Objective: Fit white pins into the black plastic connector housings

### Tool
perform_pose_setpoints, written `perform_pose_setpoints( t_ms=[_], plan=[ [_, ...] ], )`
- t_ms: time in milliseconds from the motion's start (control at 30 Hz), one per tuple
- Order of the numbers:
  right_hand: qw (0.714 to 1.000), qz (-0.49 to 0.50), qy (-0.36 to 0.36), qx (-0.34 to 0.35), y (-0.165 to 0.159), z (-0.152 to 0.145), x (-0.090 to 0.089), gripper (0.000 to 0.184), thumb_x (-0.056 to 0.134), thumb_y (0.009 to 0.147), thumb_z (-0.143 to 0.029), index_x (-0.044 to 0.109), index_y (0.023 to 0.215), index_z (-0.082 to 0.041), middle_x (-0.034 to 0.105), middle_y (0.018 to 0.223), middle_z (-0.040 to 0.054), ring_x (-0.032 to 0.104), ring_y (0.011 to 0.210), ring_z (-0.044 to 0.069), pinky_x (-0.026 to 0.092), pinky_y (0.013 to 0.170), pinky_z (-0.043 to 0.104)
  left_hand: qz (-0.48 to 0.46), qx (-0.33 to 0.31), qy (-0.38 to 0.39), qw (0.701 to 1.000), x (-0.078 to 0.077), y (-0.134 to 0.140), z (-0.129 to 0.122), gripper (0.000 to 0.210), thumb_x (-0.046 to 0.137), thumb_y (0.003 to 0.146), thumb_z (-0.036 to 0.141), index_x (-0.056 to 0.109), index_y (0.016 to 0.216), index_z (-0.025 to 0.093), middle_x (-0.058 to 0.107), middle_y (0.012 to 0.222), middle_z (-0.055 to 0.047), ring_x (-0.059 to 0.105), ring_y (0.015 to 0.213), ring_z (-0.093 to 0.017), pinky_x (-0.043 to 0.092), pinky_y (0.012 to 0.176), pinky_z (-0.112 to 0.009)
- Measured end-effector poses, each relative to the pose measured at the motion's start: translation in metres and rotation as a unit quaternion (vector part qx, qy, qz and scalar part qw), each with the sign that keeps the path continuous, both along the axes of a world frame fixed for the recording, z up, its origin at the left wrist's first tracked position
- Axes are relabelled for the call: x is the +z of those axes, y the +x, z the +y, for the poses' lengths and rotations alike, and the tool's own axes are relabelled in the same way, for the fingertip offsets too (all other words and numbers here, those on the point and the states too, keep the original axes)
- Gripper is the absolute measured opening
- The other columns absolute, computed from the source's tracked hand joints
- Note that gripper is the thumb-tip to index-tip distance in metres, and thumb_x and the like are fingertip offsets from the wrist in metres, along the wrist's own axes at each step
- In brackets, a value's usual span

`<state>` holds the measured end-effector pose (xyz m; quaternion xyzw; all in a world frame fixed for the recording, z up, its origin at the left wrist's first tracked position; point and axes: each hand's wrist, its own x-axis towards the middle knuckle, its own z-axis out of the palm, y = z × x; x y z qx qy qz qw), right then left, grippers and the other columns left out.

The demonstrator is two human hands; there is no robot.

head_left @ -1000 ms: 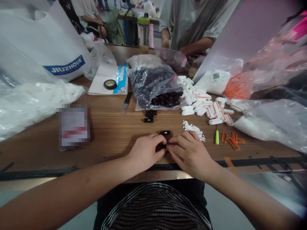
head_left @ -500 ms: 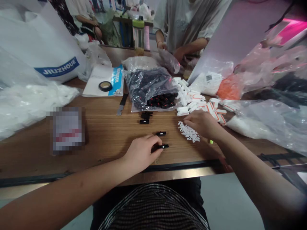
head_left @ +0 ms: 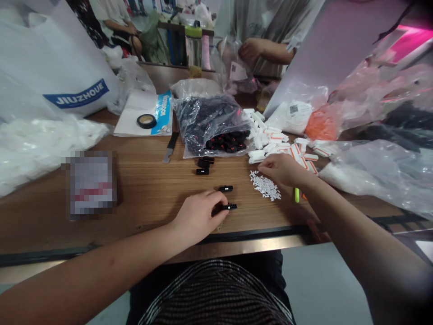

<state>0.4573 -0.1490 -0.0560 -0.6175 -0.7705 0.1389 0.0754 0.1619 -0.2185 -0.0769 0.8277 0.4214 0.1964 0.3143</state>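
Observation:
My left hand (head_left: 201, 210) rests on the table with thumb and fingertips closed round a small black plastic block (head_left: 230, 206) that has a white spot on its side. Just beyond those fingers lies a similar black block (head_left: 226, 188). Over the upper edge of a heap of tiny white plastic pieces (head_left: 265, 186) is my right hand (head_left: 282, 169). Its thumb and forefinger are pinched together, and anything between them is too small to make out. Several more black blocks (head_left: 203, 171) lie farther back, in front of a clear bag of black parts (head_left: 213, 122).
White parts with orange stripes (head_left: 280, 146) lie scattered behind my right hand. A blade-like tool (head_left: 171, 147) and a roll of black tape (head_left: 146, 121) on a booklet (head_left: 130, 113) are at back left. Plastic bags (head_left: 389, 171) flank both sides. A co-worker's hand (head_left: 252, 48) shows across the table.
My right hand has shifted slightly left and up at the white heap. My left hand keeps its hold on the black block. The co-worker's hand opposite has risen with a clear bag.

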Motion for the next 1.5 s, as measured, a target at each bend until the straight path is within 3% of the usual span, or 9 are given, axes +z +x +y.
perform_pose_setpoints(
  t_ms=[100,267,467,667,733,800,933,1133,1500],
  plan=[
    [1.0,0.018,-0.014,-0.01,0.0,0.001,0.0,0.024,0.054,0.078,-0.033,0.07,0.064,-0.02,0.065,0.06,-0.0016,0.058,0.06,0.012,0.039,0.056,0.025,0.002,-0.001,0.0,1.0,-0.001,0.0,0.0,0.009,0.065,0.083,0.025,0.065,0.091,0.021,0.055,0.07,0.002,0.048,0.06,-0.012,0.036,0.06,-0.027],
    [0.999,0.002,-0.009,-0.039,-0.003,-0.003,0.0,0.022,0.059,0.076,-0.036,0.076,0.073,-0.023,0.074,0.074,0.0008,0.064,0.068,0.015,0.043,0.06,0.027,0.005,0.0,-0.004,1.0,-0.001,0.0,0.0,0.01,0.065,0.083,0.025,0.066,0.092,0.021,0.056,0.07,0.002,0.05,0.061,-0.013,0.038,0.061,-0.028],
    [0.997,-0.022,0.016,-0.066,-0.004,-0.009,-0.005,0.022,0.063,0.076,-0.038,0.076,0.07,-0.022,0.072,0.069,0.0014,0.064,0.064,0.017,0.043,0.058,0.029,0.006,0.004,0.001,1.0,0.001,0.001,0.0,0.009,0.066,0.082,0.025,0.066,0.091,0.021,0.056,0.07,0.003,0.051,0.061,-0.013,0.04,0.062,-0.028],
    [0.988,0.08,0.029,-0.125,-0.015,-0.023,-0.003,0.016,0.066,0.074,-0.035,0.073,0.07,-0.021,0.071,0.068,0.002,0.066,0.066,0.019,0.046,0.059,0.029,0.005,0.002,-0.002,1.0,0.002,0.001,-0.001,0.008,0.065,0.082,0.025,0.065,0.09,0.021,0.055,0.069,0.003,0.05,0.059,-0.012,0.04,0.06,-0.027],
    [0.986,0.133,0.053,-0.09,-0.03,-0.038,0.005,0.016,0.066,0.078,-0.035,0.071,0.072,-0.021,0.071,0.074,0.0021,0.065,0.069,0.018,0.048,0.064,0.03,0.006,0.003,0.0,1.0,0.002,0.001,-0.001,0.008,0.066,0.082,0.025,0.066,0.09,0.022,0.056,0.069,0.003,0.05,0.059,-0.013,0.04,0.06,-0.027],
    [0.981,0.185,0.062,-0.004,-0.049,-0.056,0.012,0.015,0.063,0.083,-0.034,0.069,0.075,-0.022,0.071,0.082,0.0019,0.065,0.078,0.017,0.048,0.075,0.031,0.006,0.003,0.0,1.0,0.002,0.001,-0.001,0.008,0.066,0.082,0.025,0.066,0.09,0.022,0.056,0.069,0.003,0.051,0.06,-0.013,0.039,0.06,-0.027],
    [0.971,0.204,0.016,0.122,-0.081,-0.082,0.014,0.01,0.06,0.088,-0.026,0.068,0.082,-0.022,0.068,0.089,0.0025,0.061,0.087,0.016,0.047,0.084,0.032,0.004,0.006,-0.005,1.0,0.002,0.001,-0.001,0.01,0.067,0.082,0.025,0.065,0.09,0.022,0.058,0.073,0.002,0.051,0.061,-0.013,0.037,0.057,-0.026],
    [0.975,0.165,0.039,0.146,-0.089,-0.087,0.006,0.007,0.059,0.087,-0.02,0.066,0.085,-0.021,0.067,0.09,0.0037,0.058,0.09,0.018,0.045,0.085,0.037,-0.001,0.0,-0.008,1.0,0.001,0.0,0.0,0.008,0.066,0.082,0.025,0.064,0.09,0.022,0.059,0.076,0.002,0.052,0.062,-0.013,0.036,0.057,-0.025],
    [0.974,0.079,0.099,0.185,-0.092,-0.096,0.01,0.016,0.054,0.092,-0.023,0.07,0.087,-0.022,0.068,0.09,0.0045,0.055,0.088,0.02,0.039,0.084,0.04,-0.004,0.003,-0.012,1.0,0.002,0.0,-0.001,0.009,0.065,0.082,0.025,0.064,0.09,0.021,0.059,0.074,0.002,0.052,0.062,-0.013,0.038,0.059,-0.026]
  ],
)
